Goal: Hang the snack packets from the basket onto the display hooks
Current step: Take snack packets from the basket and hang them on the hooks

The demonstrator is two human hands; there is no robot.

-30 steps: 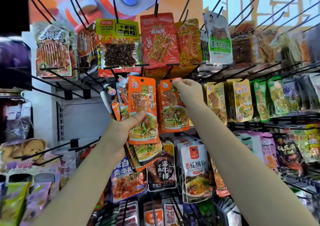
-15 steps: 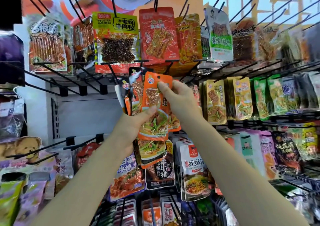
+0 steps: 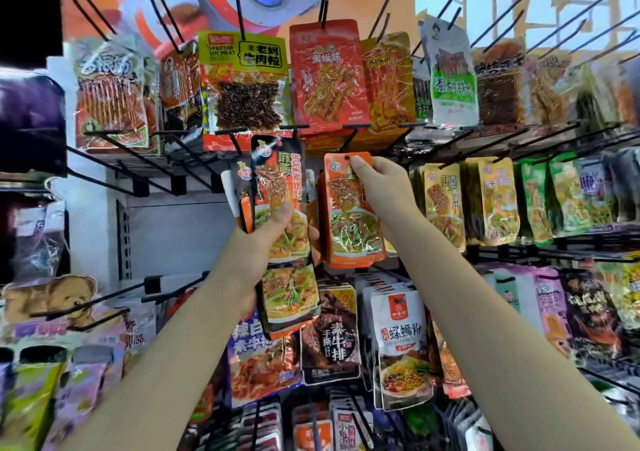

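Filling the view, a rack (image 3: 519, 246) of black hooks (image 3: 349, 139) carries hanging snack packs on every row. Below the red pack (image 3: 329, 73), the left hand (image 3: 266, 243) grips a fanned stack (image 3: 280, 222) of orange and black packets, thumb pressed across the front one, other fingers curled behind. Just beside it, the right hand (image 3: 381, 191) holds one orange packet (image 3: 349, 215) upright by its top right corner, thumb tip on the front beside the punched hole, fingers hidden behind. That packet's top sits just under a hook's tip, not yet threaded.
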